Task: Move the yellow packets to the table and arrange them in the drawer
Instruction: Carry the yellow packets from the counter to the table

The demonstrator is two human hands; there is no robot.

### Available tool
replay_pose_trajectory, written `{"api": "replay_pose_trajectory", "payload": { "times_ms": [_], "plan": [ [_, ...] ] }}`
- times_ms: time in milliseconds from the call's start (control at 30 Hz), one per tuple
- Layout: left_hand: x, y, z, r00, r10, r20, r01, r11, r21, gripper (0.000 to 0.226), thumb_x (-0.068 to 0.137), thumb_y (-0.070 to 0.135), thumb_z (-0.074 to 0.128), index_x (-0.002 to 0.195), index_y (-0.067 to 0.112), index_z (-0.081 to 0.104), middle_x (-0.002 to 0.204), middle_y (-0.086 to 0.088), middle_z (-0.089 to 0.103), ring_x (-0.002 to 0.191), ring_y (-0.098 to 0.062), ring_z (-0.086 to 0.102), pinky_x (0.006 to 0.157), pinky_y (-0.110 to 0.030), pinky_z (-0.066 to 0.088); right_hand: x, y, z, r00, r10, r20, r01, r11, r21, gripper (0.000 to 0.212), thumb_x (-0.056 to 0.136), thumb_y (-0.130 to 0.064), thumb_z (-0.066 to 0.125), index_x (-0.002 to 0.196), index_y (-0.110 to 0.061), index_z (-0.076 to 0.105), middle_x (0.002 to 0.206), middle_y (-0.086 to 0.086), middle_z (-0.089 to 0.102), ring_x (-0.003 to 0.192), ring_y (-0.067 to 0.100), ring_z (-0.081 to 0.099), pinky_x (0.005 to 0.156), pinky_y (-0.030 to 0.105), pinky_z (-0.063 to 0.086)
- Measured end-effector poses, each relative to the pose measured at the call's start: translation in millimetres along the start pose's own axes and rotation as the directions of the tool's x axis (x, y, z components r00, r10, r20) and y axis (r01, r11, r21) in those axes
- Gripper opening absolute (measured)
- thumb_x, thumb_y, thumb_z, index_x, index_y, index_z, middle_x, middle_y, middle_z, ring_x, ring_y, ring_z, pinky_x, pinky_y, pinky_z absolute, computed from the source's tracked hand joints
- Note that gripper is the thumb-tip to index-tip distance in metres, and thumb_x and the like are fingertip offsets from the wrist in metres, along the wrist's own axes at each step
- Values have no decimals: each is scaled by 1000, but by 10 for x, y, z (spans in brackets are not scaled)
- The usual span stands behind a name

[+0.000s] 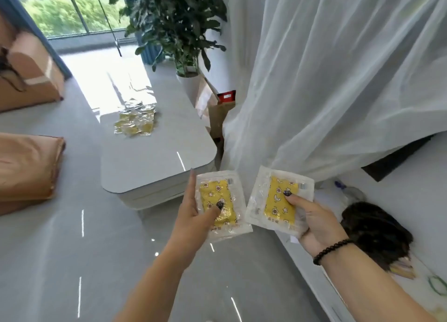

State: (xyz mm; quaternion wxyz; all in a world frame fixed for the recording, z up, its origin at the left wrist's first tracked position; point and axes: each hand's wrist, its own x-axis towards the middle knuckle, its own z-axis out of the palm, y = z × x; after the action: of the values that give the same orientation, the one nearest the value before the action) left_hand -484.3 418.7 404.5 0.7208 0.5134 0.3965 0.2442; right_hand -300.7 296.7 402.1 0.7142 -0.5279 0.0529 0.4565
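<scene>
Left hand [193, 212]: pinching one clear-wrapped yellow packet [219, 204], thumb on top, held above the floor. Right hand [312, 217]: gripping a second yellow packet [279, 200] just right of the first. Far left, white table [154, 159]: bearing a loose pile of packets [135, 121]. Drawer: not identifiable.

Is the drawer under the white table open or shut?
Shut, it seems. The drawer front sits flush under the white table top, with nothing pulled out. Its inside is hidden.
</scene>
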Motion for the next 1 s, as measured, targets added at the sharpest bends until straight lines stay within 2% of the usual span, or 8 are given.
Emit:
{"api": "replay_pose_trajectory", "payload": {
  "times_ms": [133, 267, 333, 433, 567, 667, 800, 1000],
  "plan": [
    [173, 112, -741, 990, -6, -141, -1, 998, -56, 93, 90, -9, 56, 150, 46, 12, 126, 9, 62, 106, -20, 67, 94, -48, 52, 223, 370, 706, 995, 60, 85, -58, 998, -33, 56, 63, -4, 67, 119, 0, 59, 110, 19, 69, 100, 35, 67, 87, 56, 51],
    [262, 191, -1352, 961, -28, -274, 4, 996, -88, 60, 89, -6, 59, 138, 26, 44, 107, -4, 72, 93, -23, 72, 81, -40, 59, 451, 690, 1275, 980, 141, 140, -126, 986, -112, 64, 63, -5, 68, 125, 0, 56, 116, 21, 66, 106, 38, 64, 78, 55, 55],
    [285, 235, -1584, 944, -54, -327, 11, 991, -133, 48, 89, -6, 60, 127, 22, 50, 104, -5, 73, 93, -25, 72, 77, -38, 59, 573, 808, 1525, 973, 173, 155, -152, 978, -143, 70, 58, -5, 72, 126, -1, 55, 116, 20, 66, 105, 37, 64, 73, 54, 56],
    [368, 271, -1894, 913, -78, -400, 2, 982, -188, 42, 88, -5, 61, 117, 25, 53, 105, -7, 72, 94, -26, 72, 81, -42, 58, 778, 950, 1897, 958, 219, 183, -185, 965, -185, 87, 44, -9, 84, 126, -3, 56, 116, 19, 67, 106, 37, 64, 78, 56, 54],
    [622, 320, -2263, 877, -98, -471, -18, 972, -235, 43, 88, -4, 61, 109, 32, 54, 107, -6, 71, 96, -25, 71, 89, -49, 55, 1102, 1097, 2390, 931, 294, 216, -242, 941, -237, 65, 64, -3, 69, 127, -5, 55, 115, 17, 67, 106, 35, 65, 84, 55, 52],
    [947, 400, -2489, 856, -101, -506, -44, 963, -267, 50, 87, -5, 62, 121, 32, 52, 108, -6, 71, 96, -25, 71, 88, -47, 56, 1415, 1170, 2723, 921, 326, 213, -270, 929, -254, 44, 80, 3, 62, 123, -4, 57, 111, 17, 69, 101, 34, 67, 84, 54, 53],
    [1534, 562, -2768, 831, -114, -544, -59, 955, -290, 60, 87, -5, 62, 133, 31, 45, 112, -7, 69, 99, -27, 70, 87, -47, 56, 1908, 1202, 3163, 908, 376, 182, -314, 902, -297, 36, 83, 2, 61, 118, -5, 60, 109, 17, 70, 100, 34, 67, 84, 53, 53],
    [2316, 899, -3221, 800, -124, -588, -72, 952, -299, 56, 88, -6, 60, 132, 26, 48, 111, -10, 69, 94, -28, 70, 76, -40, 58, 2638, 1107, 3938, 914, 388, 117, -327, 876, -354, 31, 84, 3, 61, 114, -4, 61, 107, 19, 69, 91, 32, 68, 67, 45, 57]
  ]
}}
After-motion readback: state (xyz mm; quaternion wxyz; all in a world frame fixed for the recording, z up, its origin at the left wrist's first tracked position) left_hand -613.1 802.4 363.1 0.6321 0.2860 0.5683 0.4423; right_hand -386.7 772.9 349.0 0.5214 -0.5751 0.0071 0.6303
